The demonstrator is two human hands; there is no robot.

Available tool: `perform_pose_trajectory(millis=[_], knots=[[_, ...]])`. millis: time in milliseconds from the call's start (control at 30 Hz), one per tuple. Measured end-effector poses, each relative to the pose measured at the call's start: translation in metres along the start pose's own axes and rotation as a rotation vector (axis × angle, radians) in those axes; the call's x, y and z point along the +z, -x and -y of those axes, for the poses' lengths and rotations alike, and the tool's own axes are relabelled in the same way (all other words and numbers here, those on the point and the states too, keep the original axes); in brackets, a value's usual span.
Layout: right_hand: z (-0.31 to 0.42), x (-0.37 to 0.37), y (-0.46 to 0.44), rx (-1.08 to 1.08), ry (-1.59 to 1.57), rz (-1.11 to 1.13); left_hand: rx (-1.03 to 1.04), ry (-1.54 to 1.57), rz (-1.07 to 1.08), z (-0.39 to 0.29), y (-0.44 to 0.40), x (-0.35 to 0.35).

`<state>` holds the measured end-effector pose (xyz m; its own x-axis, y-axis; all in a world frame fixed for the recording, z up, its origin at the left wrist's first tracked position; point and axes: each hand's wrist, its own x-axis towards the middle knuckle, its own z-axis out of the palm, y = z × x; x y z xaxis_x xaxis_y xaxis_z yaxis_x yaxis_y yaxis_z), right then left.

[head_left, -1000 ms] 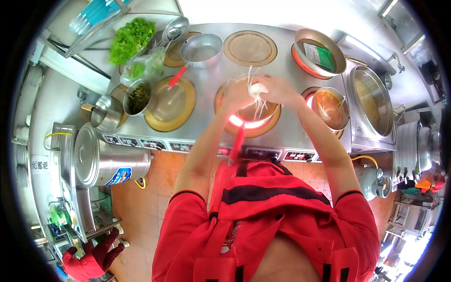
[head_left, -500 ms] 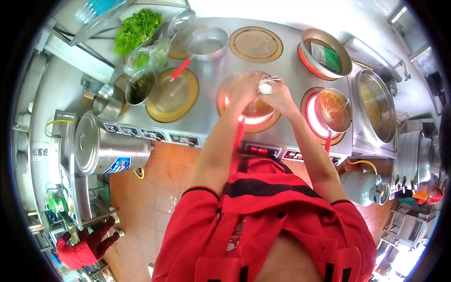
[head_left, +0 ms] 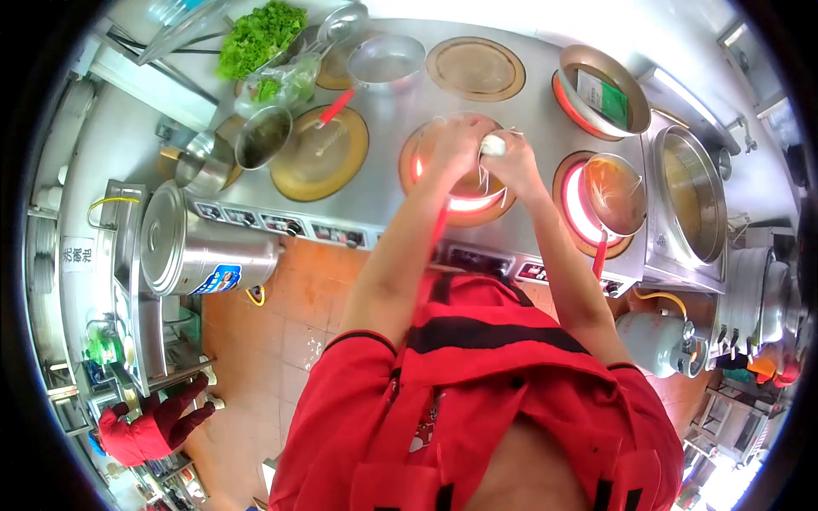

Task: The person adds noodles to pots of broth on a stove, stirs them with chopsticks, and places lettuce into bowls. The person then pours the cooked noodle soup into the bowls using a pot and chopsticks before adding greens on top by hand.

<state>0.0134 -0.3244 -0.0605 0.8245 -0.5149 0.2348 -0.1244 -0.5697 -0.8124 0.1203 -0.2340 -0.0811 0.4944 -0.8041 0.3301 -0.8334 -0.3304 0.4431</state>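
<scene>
My right hand (head_left: 515, 162) is closed around a clump of white enoki mushrooms (head_left: 492, 146), with thin strands hanging below. Against its left side, my left hand (head_left: 458, 146) has its fingers bent together at the clump; what they pinch is too small to make out. Both hands are above a red-handled pan (head_left: 469, 189) on a glowing burner, and they hide much of it. To the right, a second red-handled pan (head_left: 615, 194) holds orange-brown liquid and pale strands, over another glowing burner.
Leafy greens (head_left: 260, 41), a plastic bag (head_left: 285, 83), a small pot (head_left: 262, 138) and an empty-looking saucepan (head_left: 388, 61) are at the left. A wide pan (head_left: 603, 89) holds a green packet. A large vat (head_left: 692, 194) stands right; a person in red (head_left: 141, 436) is lower left.
My left hand has come in beside the mushroom clump, and the clump is now lower within my right hand. The whole view has shifted slightly, moving the stove up and right.
</scene>
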Motion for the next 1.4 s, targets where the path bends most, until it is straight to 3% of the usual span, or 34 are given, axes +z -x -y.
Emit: perform_pose_trajectory(millis=[67,167,267,367,467,600,667,767,867,967,1100,1200,1300,1400], knots=[[-0.001,0.006,0.016,-0.028,0.008,0.019,-0.120,0.001,0.152,-0.007,0.006,-0.010],[0.000,0.004,0.019,-0.094,0.090,-0.025,-0.042,0.034,0.186,-0.014,0.005,-0.022],[-0.001,0.002,0.018,-0.083,0.087,-0.047,-0.250,0.323,0.169,0.002,-0.002,-0.001],[-0.003,0.002,0.018,-0.119,0.121,-0.044,-0.175,0.086,0.160,-0.002,-0.004,-0.004],[0.012,-0.002,0.022,-0.144,0.116,-0.058,-0.053,0.020,-0.118,0.053,-0.010,0.041],[0.020,0.000,0.015,-0.124,0.037,-0.049,-0.065,0.367,0.022,0.065,-0.013,-0.001],[0.017,0.005,-0.003,-0.117,0.054,-0.025,0.007,0.434,-0.136,0.043,-0.008,-0.014],[0.016,0.006,-0.023,-0.054,0.128,0.051,-0.105,0.162,0.028,0.068,-0.008,0.002],[-0.013,0.012,-0.032,-0.085,0.249,0.012,-0.357,0.278,0.224,0.051,0.013,-0.021],[-0.023,0.018,-0.041,0.117,0.241,0.179,-0.262,0.249,0.348,0.078,0.023,0.015],[-0.027,0.014,-0.043,0.051,0.210,0.515,-0.074,0.188,0.247,0.067,0.033,0.012],[-0.033,0.017,-0.051,-0.162,0.449,0.575,0.002,0.186,0.185,0.057,0.033,0.008],[-0.045,0.024,-0.070,-0.215,0.310,0.501,0.067,0.089,0.123,0.060,0.034,0.014],[-0.043,0.031,-0.095,-0.094,0.222,0.482,-0.004,0.290,0.104,0.015,0.073,-0.057]])
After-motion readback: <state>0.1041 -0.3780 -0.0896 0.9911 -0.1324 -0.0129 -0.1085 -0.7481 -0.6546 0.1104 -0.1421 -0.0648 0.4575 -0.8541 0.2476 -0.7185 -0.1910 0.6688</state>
